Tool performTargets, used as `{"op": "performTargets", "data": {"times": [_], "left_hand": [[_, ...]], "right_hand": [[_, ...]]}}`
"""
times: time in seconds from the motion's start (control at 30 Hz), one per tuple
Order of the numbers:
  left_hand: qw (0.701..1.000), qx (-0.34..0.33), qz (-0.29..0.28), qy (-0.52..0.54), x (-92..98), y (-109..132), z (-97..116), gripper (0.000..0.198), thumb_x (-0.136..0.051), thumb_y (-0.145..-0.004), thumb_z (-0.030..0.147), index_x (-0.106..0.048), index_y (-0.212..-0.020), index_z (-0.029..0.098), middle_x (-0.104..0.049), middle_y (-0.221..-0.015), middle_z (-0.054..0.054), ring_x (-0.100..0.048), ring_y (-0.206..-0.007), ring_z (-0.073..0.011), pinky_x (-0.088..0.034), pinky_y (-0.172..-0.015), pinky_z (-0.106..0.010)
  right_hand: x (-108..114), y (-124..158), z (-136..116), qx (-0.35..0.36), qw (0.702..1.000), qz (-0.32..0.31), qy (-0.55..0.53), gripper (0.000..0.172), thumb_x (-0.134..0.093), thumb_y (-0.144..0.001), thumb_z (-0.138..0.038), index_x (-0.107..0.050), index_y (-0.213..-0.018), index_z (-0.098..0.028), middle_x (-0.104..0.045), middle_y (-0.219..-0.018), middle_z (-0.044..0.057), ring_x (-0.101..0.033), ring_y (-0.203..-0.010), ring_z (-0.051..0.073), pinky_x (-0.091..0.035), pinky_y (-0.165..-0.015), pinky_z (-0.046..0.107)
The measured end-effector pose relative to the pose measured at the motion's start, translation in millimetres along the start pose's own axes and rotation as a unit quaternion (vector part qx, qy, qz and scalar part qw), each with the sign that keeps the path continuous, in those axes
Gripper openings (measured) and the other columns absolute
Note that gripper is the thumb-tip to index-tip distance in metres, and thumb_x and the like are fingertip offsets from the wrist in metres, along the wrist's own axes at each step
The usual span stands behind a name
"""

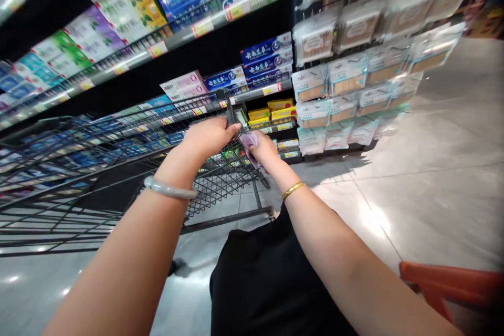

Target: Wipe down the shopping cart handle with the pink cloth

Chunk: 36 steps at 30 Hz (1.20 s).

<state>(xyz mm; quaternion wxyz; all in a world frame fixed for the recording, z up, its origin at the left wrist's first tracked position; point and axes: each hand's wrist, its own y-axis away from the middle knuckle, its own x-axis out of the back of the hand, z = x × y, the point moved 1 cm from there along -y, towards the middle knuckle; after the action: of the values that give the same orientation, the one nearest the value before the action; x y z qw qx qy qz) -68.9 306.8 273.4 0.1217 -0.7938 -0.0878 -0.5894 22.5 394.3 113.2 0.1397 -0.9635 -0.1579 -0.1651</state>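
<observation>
Glossy grey floor tiles (397, 184) spread toward three o'clock. I clamp a crumpled lilac cloth (248, 141) beneath the fingers of my right hand (266, 151), against the black cart handle (231, 108); at nine o'clock, my left hand (208, 135) hides its grip, can't tell.

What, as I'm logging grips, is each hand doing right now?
Left hand: at the cart handle; whether it's closed cannot be told.
Right hand: closed, holding a purple cloth.

Head-worn view, near, facing forward-down over cart (214, 186).
</observation>
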Motion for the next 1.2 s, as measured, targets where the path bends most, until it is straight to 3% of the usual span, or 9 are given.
{"op": "performTargets", "data": {"times": [0.1, 0.3, 0.37, 0.47, 0.57, 0.7, 0.9, 1.07, 1.2], "left_hand": [[0.998, 0.009, 0.057, -0.027, 0.0, 11, -7, 0.057, -0.034, -0.100, 0.061, -0.068, -0.114, 0.018, -0.075, -0.113, -0.017, -0.069, -0.109, -0.0381, -0.049, -0.085, -0.046], [0.962, 0.172, 0.210, 0.009, -28.9, 48, -40, 0.051, -0.034, -0.103, 0.055, -0.072, -0.101, 0.021, -0.073, -0.105, -0.015, -0.065, -0.104, -0.0377, -0.039, -0.085, -0.049], [0.957, 0.160, 0.241, 0.008, -42.4, 51, -45, 0.050, -0.034, -0.105, 0.053, -0.072, -0.091, 0.022, -0.073, -0.098, -0.012, -0.064, -0.100, -0.0343, -0.035, -0.086, -0.047], [0.933, 0.147, 0.328, 0.015, -56.7, 50, -47, 0.046, -0.040, -0.104, 0.053, -0.070, -0.086, 0.023, -0.071, -0.090, -0.009, -0.059, -0.093, -0.0300, -0.030, -0.088, -0.045], [0.913, 0.128, 0.385, 0.038, -64.0, 47, -46, 0.046, -0.041, -0.104, 0.054, -0.069, -0.084, 0.024, -0.069, -0.087, -0.008, -0.054, -0.090, -0.0282, -0.027, -0.089, -0.044], [0.906, 0.122, 0.401, 0.066, -67.5, 46, -48, 0.047, -0.041, -0.104, 0.057, -0.069, -0.085, 0.024, -0.069, -0.085, -0.007, -0.052, -0.089, -0.0279, -0.025, -0.089, -0.045], [0.905, 0.102, 0.402, 0.093, -67.7, 46, -49, 0.041, -0.044, -0.104, 0.052, -0.069, -0.086, 0.024, -0.069, -0.085, -0.007, -0.052, -0.089, -0.0279, -0.025, -0.091, -0.045], [0.903, 0.096, 0.407, 0.103, -67.9, 47, -47, 0.037, -0.045, -0.104, 0.049, -0.069, -0.088, 0.025, -0.070, -0.088, -0.006, -0.052, -0.090, -0.0280, -0.025, -0.093, -0.046], [0.900, 0.098, 0.409, 0.114, -69.8, 45, -47, 0.037, -0.047, -0.103, 0.050, -0.070, -0.090, 0.025, -0.071, -0.092, -0.006, -0.053, -0.095, -0.0285, -0.026, -0.096, -0.047]], "right_hand": [[-4, -3, 10, -0.019, 1.000, 0.001, -0.002, 0.031, -0.064, -0.076, -0.018, -0.066, -0.106, -0.022, -0.072, -0.109, 0.009, -0.068, -0.097, 0.026, -0.054, -0.090, 0.038], [-12, -12, 4, 0.007, 0.998, 0.024, -0.050, 0.040, -0.056, -0.085, -0.023, -0.058, -0.125, -0.027, -0.073, -0.121, 0.001, -0.067, -0.104, 0.015, -0.052, -0.088, 0.023], [-15, -14, 10, -0.009, 0.998, 0.019, -0.051, 0.032, -0.061, -0.081, -0.022, -0.065, -0.113, -0.026, -0.075, -0.112, 0.002, -0.069, -0.100, 0.017, -0.052, -0.083, 0.023], [-22, -19, 22, -0.056, 0.997, 0.004, -0.058, 0.009, -0.067, -0.076, -0.022, -0.067, -0.085, -0.021, -0.076, -0.082, 0.003, -0.071, -0.080, 0.020, -0.051, -0.069, 0.025], [-27, -24, 27, -0.082, 0.993, 0.002, -0.083, 0.009, -0.065, -0.076, -0.022, -0.067, -0.085, -0.020, -0.075, -0.078, 0.001, -0.071, -0.074, 0.019, -0.051, -0.065, 0.024], [-27, -29, 33, -0.084, 0.991, 0.019, -0.104, 0.032, -0.064, -0.075, -0.020, -0.066, -0.107, -0.026, -0.077, -0.101, -0.003, -0.071, -0.093, 0.016, -0.054, -0.078, 0.023], [-24, -25, 59, -0.155, 0.981, -0.022, -0.113, 0.021, -0.069, -0.063, -0.012, -0.064, -0.080, -0.022, -0.069, -0.068, -0.003, -0.069, -0.070, 0.019, -0.056, -0.069, 0.030], [-22, -17, 54, -0.138, 0.975, -0.023, -0.173, 0.028, -0.063, -0.073, -0.021, -0.065, -0.100, -0.024, -0.077, -0.093, -0.003, -0.072, -0.082, 0.015, -0.058, -0.075, 0.025], [-19, -9, 61, -0.188, 0.970, -0.039, -0.151, 0.019, -0.074, -0.065, -0.020, -0.064, -0.081, -0.023, -0.072, -0.070, -0.003, -0.067, -0.065, 0.016, -0.054, -0.063, 0.025]]}}
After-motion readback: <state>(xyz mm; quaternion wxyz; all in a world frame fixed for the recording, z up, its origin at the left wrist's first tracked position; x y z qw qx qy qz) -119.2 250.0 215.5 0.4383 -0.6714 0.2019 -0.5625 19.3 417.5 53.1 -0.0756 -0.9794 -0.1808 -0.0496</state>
